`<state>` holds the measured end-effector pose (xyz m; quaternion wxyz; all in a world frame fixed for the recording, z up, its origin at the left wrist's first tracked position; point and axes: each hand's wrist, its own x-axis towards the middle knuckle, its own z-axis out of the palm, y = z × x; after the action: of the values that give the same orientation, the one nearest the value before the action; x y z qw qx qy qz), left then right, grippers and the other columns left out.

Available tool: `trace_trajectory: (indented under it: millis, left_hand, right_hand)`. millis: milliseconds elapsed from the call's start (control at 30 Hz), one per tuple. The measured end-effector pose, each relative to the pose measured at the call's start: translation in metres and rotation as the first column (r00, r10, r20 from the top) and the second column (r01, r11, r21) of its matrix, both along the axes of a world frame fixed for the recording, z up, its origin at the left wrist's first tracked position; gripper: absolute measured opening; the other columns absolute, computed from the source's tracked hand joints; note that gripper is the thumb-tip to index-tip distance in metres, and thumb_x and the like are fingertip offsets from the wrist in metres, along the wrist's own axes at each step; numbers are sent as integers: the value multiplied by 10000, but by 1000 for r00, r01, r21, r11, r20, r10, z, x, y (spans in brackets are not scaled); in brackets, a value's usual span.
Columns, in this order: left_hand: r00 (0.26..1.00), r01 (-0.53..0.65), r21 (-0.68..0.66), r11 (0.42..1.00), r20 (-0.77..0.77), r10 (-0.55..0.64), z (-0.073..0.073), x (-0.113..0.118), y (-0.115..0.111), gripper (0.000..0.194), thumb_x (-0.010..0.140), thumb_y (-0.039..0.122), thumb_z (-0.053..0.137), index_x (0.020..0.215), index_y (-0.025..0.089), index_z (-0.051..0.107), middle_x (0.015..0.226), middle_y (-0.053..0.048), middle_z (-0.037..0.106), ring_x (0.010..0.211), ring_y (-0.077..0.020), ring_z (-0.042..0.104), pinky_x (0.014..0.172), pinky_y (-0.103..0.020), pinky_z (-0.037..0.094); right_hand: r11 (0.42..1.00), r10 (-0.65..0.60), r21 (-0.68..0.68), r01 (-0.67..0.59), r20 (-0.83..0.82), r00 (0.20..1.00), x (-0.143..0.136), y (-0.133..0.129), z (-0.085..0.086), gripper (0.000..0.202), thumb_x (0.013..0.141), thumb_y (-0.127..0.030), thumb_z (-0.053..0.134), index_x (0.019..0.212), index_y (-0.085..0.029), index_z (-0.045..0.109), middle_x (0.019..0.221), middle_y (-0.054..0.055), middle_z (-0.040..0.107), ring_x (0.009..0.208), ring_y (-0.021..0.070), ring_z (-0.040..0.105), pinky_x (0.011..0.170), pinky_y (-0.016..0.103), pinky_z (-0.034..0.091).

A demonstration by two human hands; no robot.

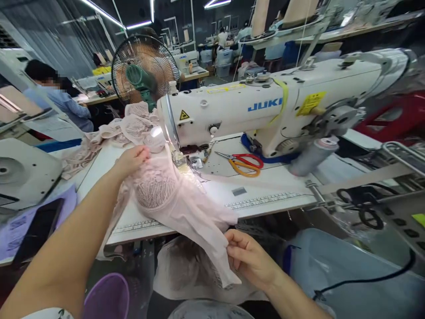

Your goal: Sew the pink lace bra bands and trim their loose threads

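A pale pink bra (159, 190) with lace cups lies across the white sewing table (265, 195), its side hanging over the front edge. Part of it sits at the needle area of the white sewing machine (232, 106), under a bright lamp. My left hand (134, 158) is closed on the fabric beside the upper cup, left of the needle. Below the table edge, my right hand (244, 254) pinches the hanging wing between thumb and fingers. Another pink garment (186, 270) rests on my lap.
Red and orange scissors (245, 165) and a grey thread cone (314, 155) are beside the machine. More pink bras (116, 128) pile up behind. A phone (40, 230) lies at left, a purple bin (108, 297) below, a blue tub (352, 274) at right. A person sits far left.
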<state>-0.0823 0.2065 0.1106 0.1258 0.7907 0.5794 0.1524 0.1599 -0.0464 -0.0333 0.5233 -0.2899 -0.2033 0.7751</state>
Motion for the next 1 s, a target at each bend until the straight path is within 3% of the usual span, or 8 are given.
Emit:
trace_trajectory:
  millis: [100,233,500,600,667,800,933,1000]
  left_hand:
    - [993,-25,-97,995,113,36,-11,-8,5,460,888,419,294,1146,113,521,1092,-104,635,897,-169,607,802,-281,473]
    - [986,-80,-277,958,116,116,-24,-30,2,364,759,382,495,953,96,610,939,-126,678,819,-232,641,753,-359,514]
    - [949,-85,-442,893,238,208,-52,-46,-55,514,650,517,598,997,139,631,950,-109,687,884,-255,644,739,-367,559]
    - [870,-48,-515,856,400,289,-56,-44,-73,521,564,492,735,964,167,658,916,-79,705,851,-251,643,739,-368,557]
    - [736,21,-600,799,551,394,-57,-42,-80,493,514,423,806,911,164,671,870,-73,717,802,-240,649,725,-354,558]
    - [530,109,-669,735,665,526,-49,-38,-86,405,482,330,839,804,161,660,791,-56,724,765,-226,660,658,-295,562]
    - [515,13,-577,817,704,489,-22,-40,-83,401,497,273,788,858,179,640,796,-41,711,757,-235,651,593,-299,559]
    - [602,-91,-406,909,705,375,-1,-48,-80,416,564,299,725,953,191,623,852,-49,696,795,-254,641,617,-348,561]
  right_hand:
    - [998,-53,-48,52,-26,998,10,-7,-5,224,605,-282,820,712,-163,662,613,-17,633,542,75,553,538,185,409]
    - [997,-60,-56,60,10,998,15,-8,-9,236,600,-279,821,715,-153,658,613,-15,635,516,66,543,507,174,391]
    - [999,33,-10,-32,323,946,19,-3,-8,409,653,-478,760,878,-152,656,695,2,632,596,92,537,566,219,394]
    - [997,73,-5,-78,443,894,18,-1,-9,394,622,-455,781,830,-149,648,720,0,624,616,96,519,582,228,376]
    - [997,67,13,-83,468,881,17,-1,-7,395,626,-486,766,767,-141,635,691,-9,598,607,88,492,584,226,357]
    - [998,18,49,-42,404,914,11,1,1,413,637,-518,745,691,-143,581,610,-43,529,544,60,422,532,205,307]
    - [999,37,14,-44,314,949,3,8,12,413,614,-496,769,712,-149,569,629,-42,536,555,64,450,524,195,325]
    - [998,59,15,-65,283,957,-3,16,18,427,599,-502,774,738,-151,573,663,-33,553,578,74,479,539,201,359]
